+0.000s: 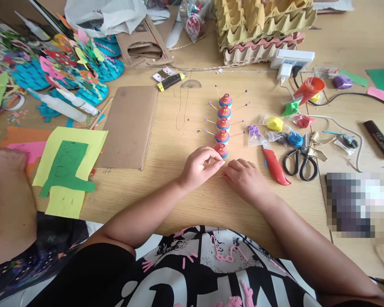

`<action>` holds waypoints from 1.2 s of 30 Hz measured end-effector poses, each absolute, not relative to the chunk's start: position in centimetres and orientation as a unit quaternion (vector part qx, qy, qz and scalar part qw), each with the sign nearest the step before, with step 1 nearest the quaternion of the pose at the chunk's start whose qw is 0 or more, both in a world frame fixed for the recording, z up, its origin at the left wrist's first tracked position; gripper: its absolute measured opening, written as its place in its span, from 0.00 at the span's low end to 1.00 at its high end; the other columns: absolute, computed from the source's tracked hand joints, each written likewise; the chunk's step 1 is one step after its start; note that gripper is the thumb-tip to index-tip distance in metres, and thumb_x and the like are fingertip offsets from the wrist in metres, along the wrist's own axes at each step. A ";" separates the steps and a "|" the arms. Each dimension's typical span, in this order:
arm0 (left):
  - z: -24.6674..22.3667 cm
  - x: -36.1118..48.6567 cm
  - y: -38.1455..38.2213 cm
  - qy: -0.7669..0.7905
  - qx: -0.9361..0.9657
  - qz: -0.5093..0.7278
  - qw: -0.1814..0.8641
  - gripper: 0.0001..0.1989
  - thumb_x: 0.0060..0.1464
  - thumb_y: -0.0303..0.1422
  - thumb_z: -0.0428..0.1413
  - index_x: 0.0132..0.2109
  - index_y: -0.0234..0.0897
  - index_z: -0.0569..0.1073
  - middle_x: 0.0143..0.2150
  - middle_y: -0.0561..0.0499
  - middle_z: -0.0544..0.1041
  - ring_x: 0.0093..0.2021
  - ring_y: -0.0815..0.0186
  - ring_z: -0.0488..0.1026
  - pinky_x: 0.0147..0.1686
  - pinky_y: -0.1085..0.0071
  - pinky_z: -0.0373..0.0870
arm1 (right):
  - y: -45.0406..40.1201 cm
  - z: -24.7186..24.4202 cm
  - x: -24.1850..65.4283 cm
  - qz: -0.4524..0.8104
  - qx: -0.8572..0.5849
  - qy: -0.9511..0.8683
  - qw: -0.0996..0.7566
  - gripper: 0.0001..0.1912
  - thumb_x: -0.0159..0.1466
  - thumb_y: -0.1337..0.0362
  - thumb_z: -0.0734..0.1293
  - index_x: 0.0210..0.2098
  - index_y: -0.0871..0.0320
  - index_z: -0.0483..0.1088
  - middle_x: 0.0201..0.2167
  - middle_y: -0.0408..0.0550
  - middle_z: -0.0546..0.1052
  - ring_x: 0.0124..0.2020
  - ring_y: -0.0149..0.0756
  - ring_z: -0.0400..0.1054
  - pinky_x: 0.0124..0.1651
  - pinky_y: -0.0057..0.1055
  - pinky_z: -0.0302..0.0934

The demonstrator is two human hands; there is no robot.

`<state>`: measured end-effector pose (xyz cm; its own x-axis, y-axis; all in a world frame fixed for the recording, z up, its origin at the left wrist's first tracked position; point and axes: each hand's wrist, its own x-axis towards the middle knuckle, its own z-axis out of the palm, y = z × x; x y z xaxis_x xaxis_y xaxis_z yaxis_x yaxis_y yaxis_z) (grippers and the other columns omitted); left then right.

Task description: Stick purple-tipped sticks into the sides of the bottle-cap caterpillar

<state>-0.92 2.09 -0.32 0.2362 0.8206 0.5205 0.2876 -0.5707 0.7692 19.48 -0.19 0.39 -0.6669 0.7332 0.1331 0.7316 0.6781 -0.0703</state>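
Fingers of the left hand (196, 168) pinched closed beside the nearest of five red-and-blue figures (223, 123), lined up mid-counter (166, 200); right hand (248, 181) curled, can't tell if gripping. Figures look light, probably soft; purple-tipped sticks (210, 102) likely fragile. Best hold: blue bases (228, 141), low. Both forearms angle in from near side, hands almost meeting.

Black-and-white patterned shirt (208, 247), short black sleeves (86, 273), large white lettering (181, 281), pink markings (248, 294) across the front
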 end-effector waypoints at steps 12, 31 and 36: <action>-0.3 -0.8 2.1 0.368 0.744 0.491 0.267 0.05 0.62 0.30 0.61 0.37 0.38 0.74 0.33 0.52 0.77 0.30 0.70 0.66 0.35 0.71 0.67 | -0.5 -0.1 19.5 0.005 -0.412 -0.910 0.053 0.08 0.73 0.64 0.64 0.40 0.59 0.74 0.38 0.52 0.76 0.41 0.43 0.67 0.42 0.37 0.54; -0.1 -1.0 1.8 0.418 0.667 0.505 0.354 0.08 0.62 0.36 0.61 0.37 0.36 0.76 0.32 0.52 0.76 0.28 0.72 0.64 0.31 0.73 0.65 | 0.5 0.7 20.5 0.519 -0.457 -0.627 0.359 0.10 0.70 0.57 0.67 0.35 0.55 0.68 0.24 0.41 0.72 0.24 0.30 0.63 0.29 0.28 0.57; -0.1 -1.0 1.5 0.426 0.642 0.493 0.405 0.12 0.63 0.40 0.60 0.36 0.36 0.76 0.30 0.51 0.74 0.29 0.71 0.66 0.30 0.73 0.64 | 0.8 0.3 20.0 0.688 -0.419 -0.367 0.465 0.15 0.61 0.53 0.75 0.34 0.53 0.66 0.22 0.38 0.75 0.22 0.29 0.68 0.26 0.25 0.62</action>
<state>-1.01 1.55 -0.11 0.1511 0.9457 0.2877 0.1481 -0.3095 0.9393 19.97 0.79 0.30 -0.2165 0.9475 -0.2353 -0.3331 -0.2982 -0.8945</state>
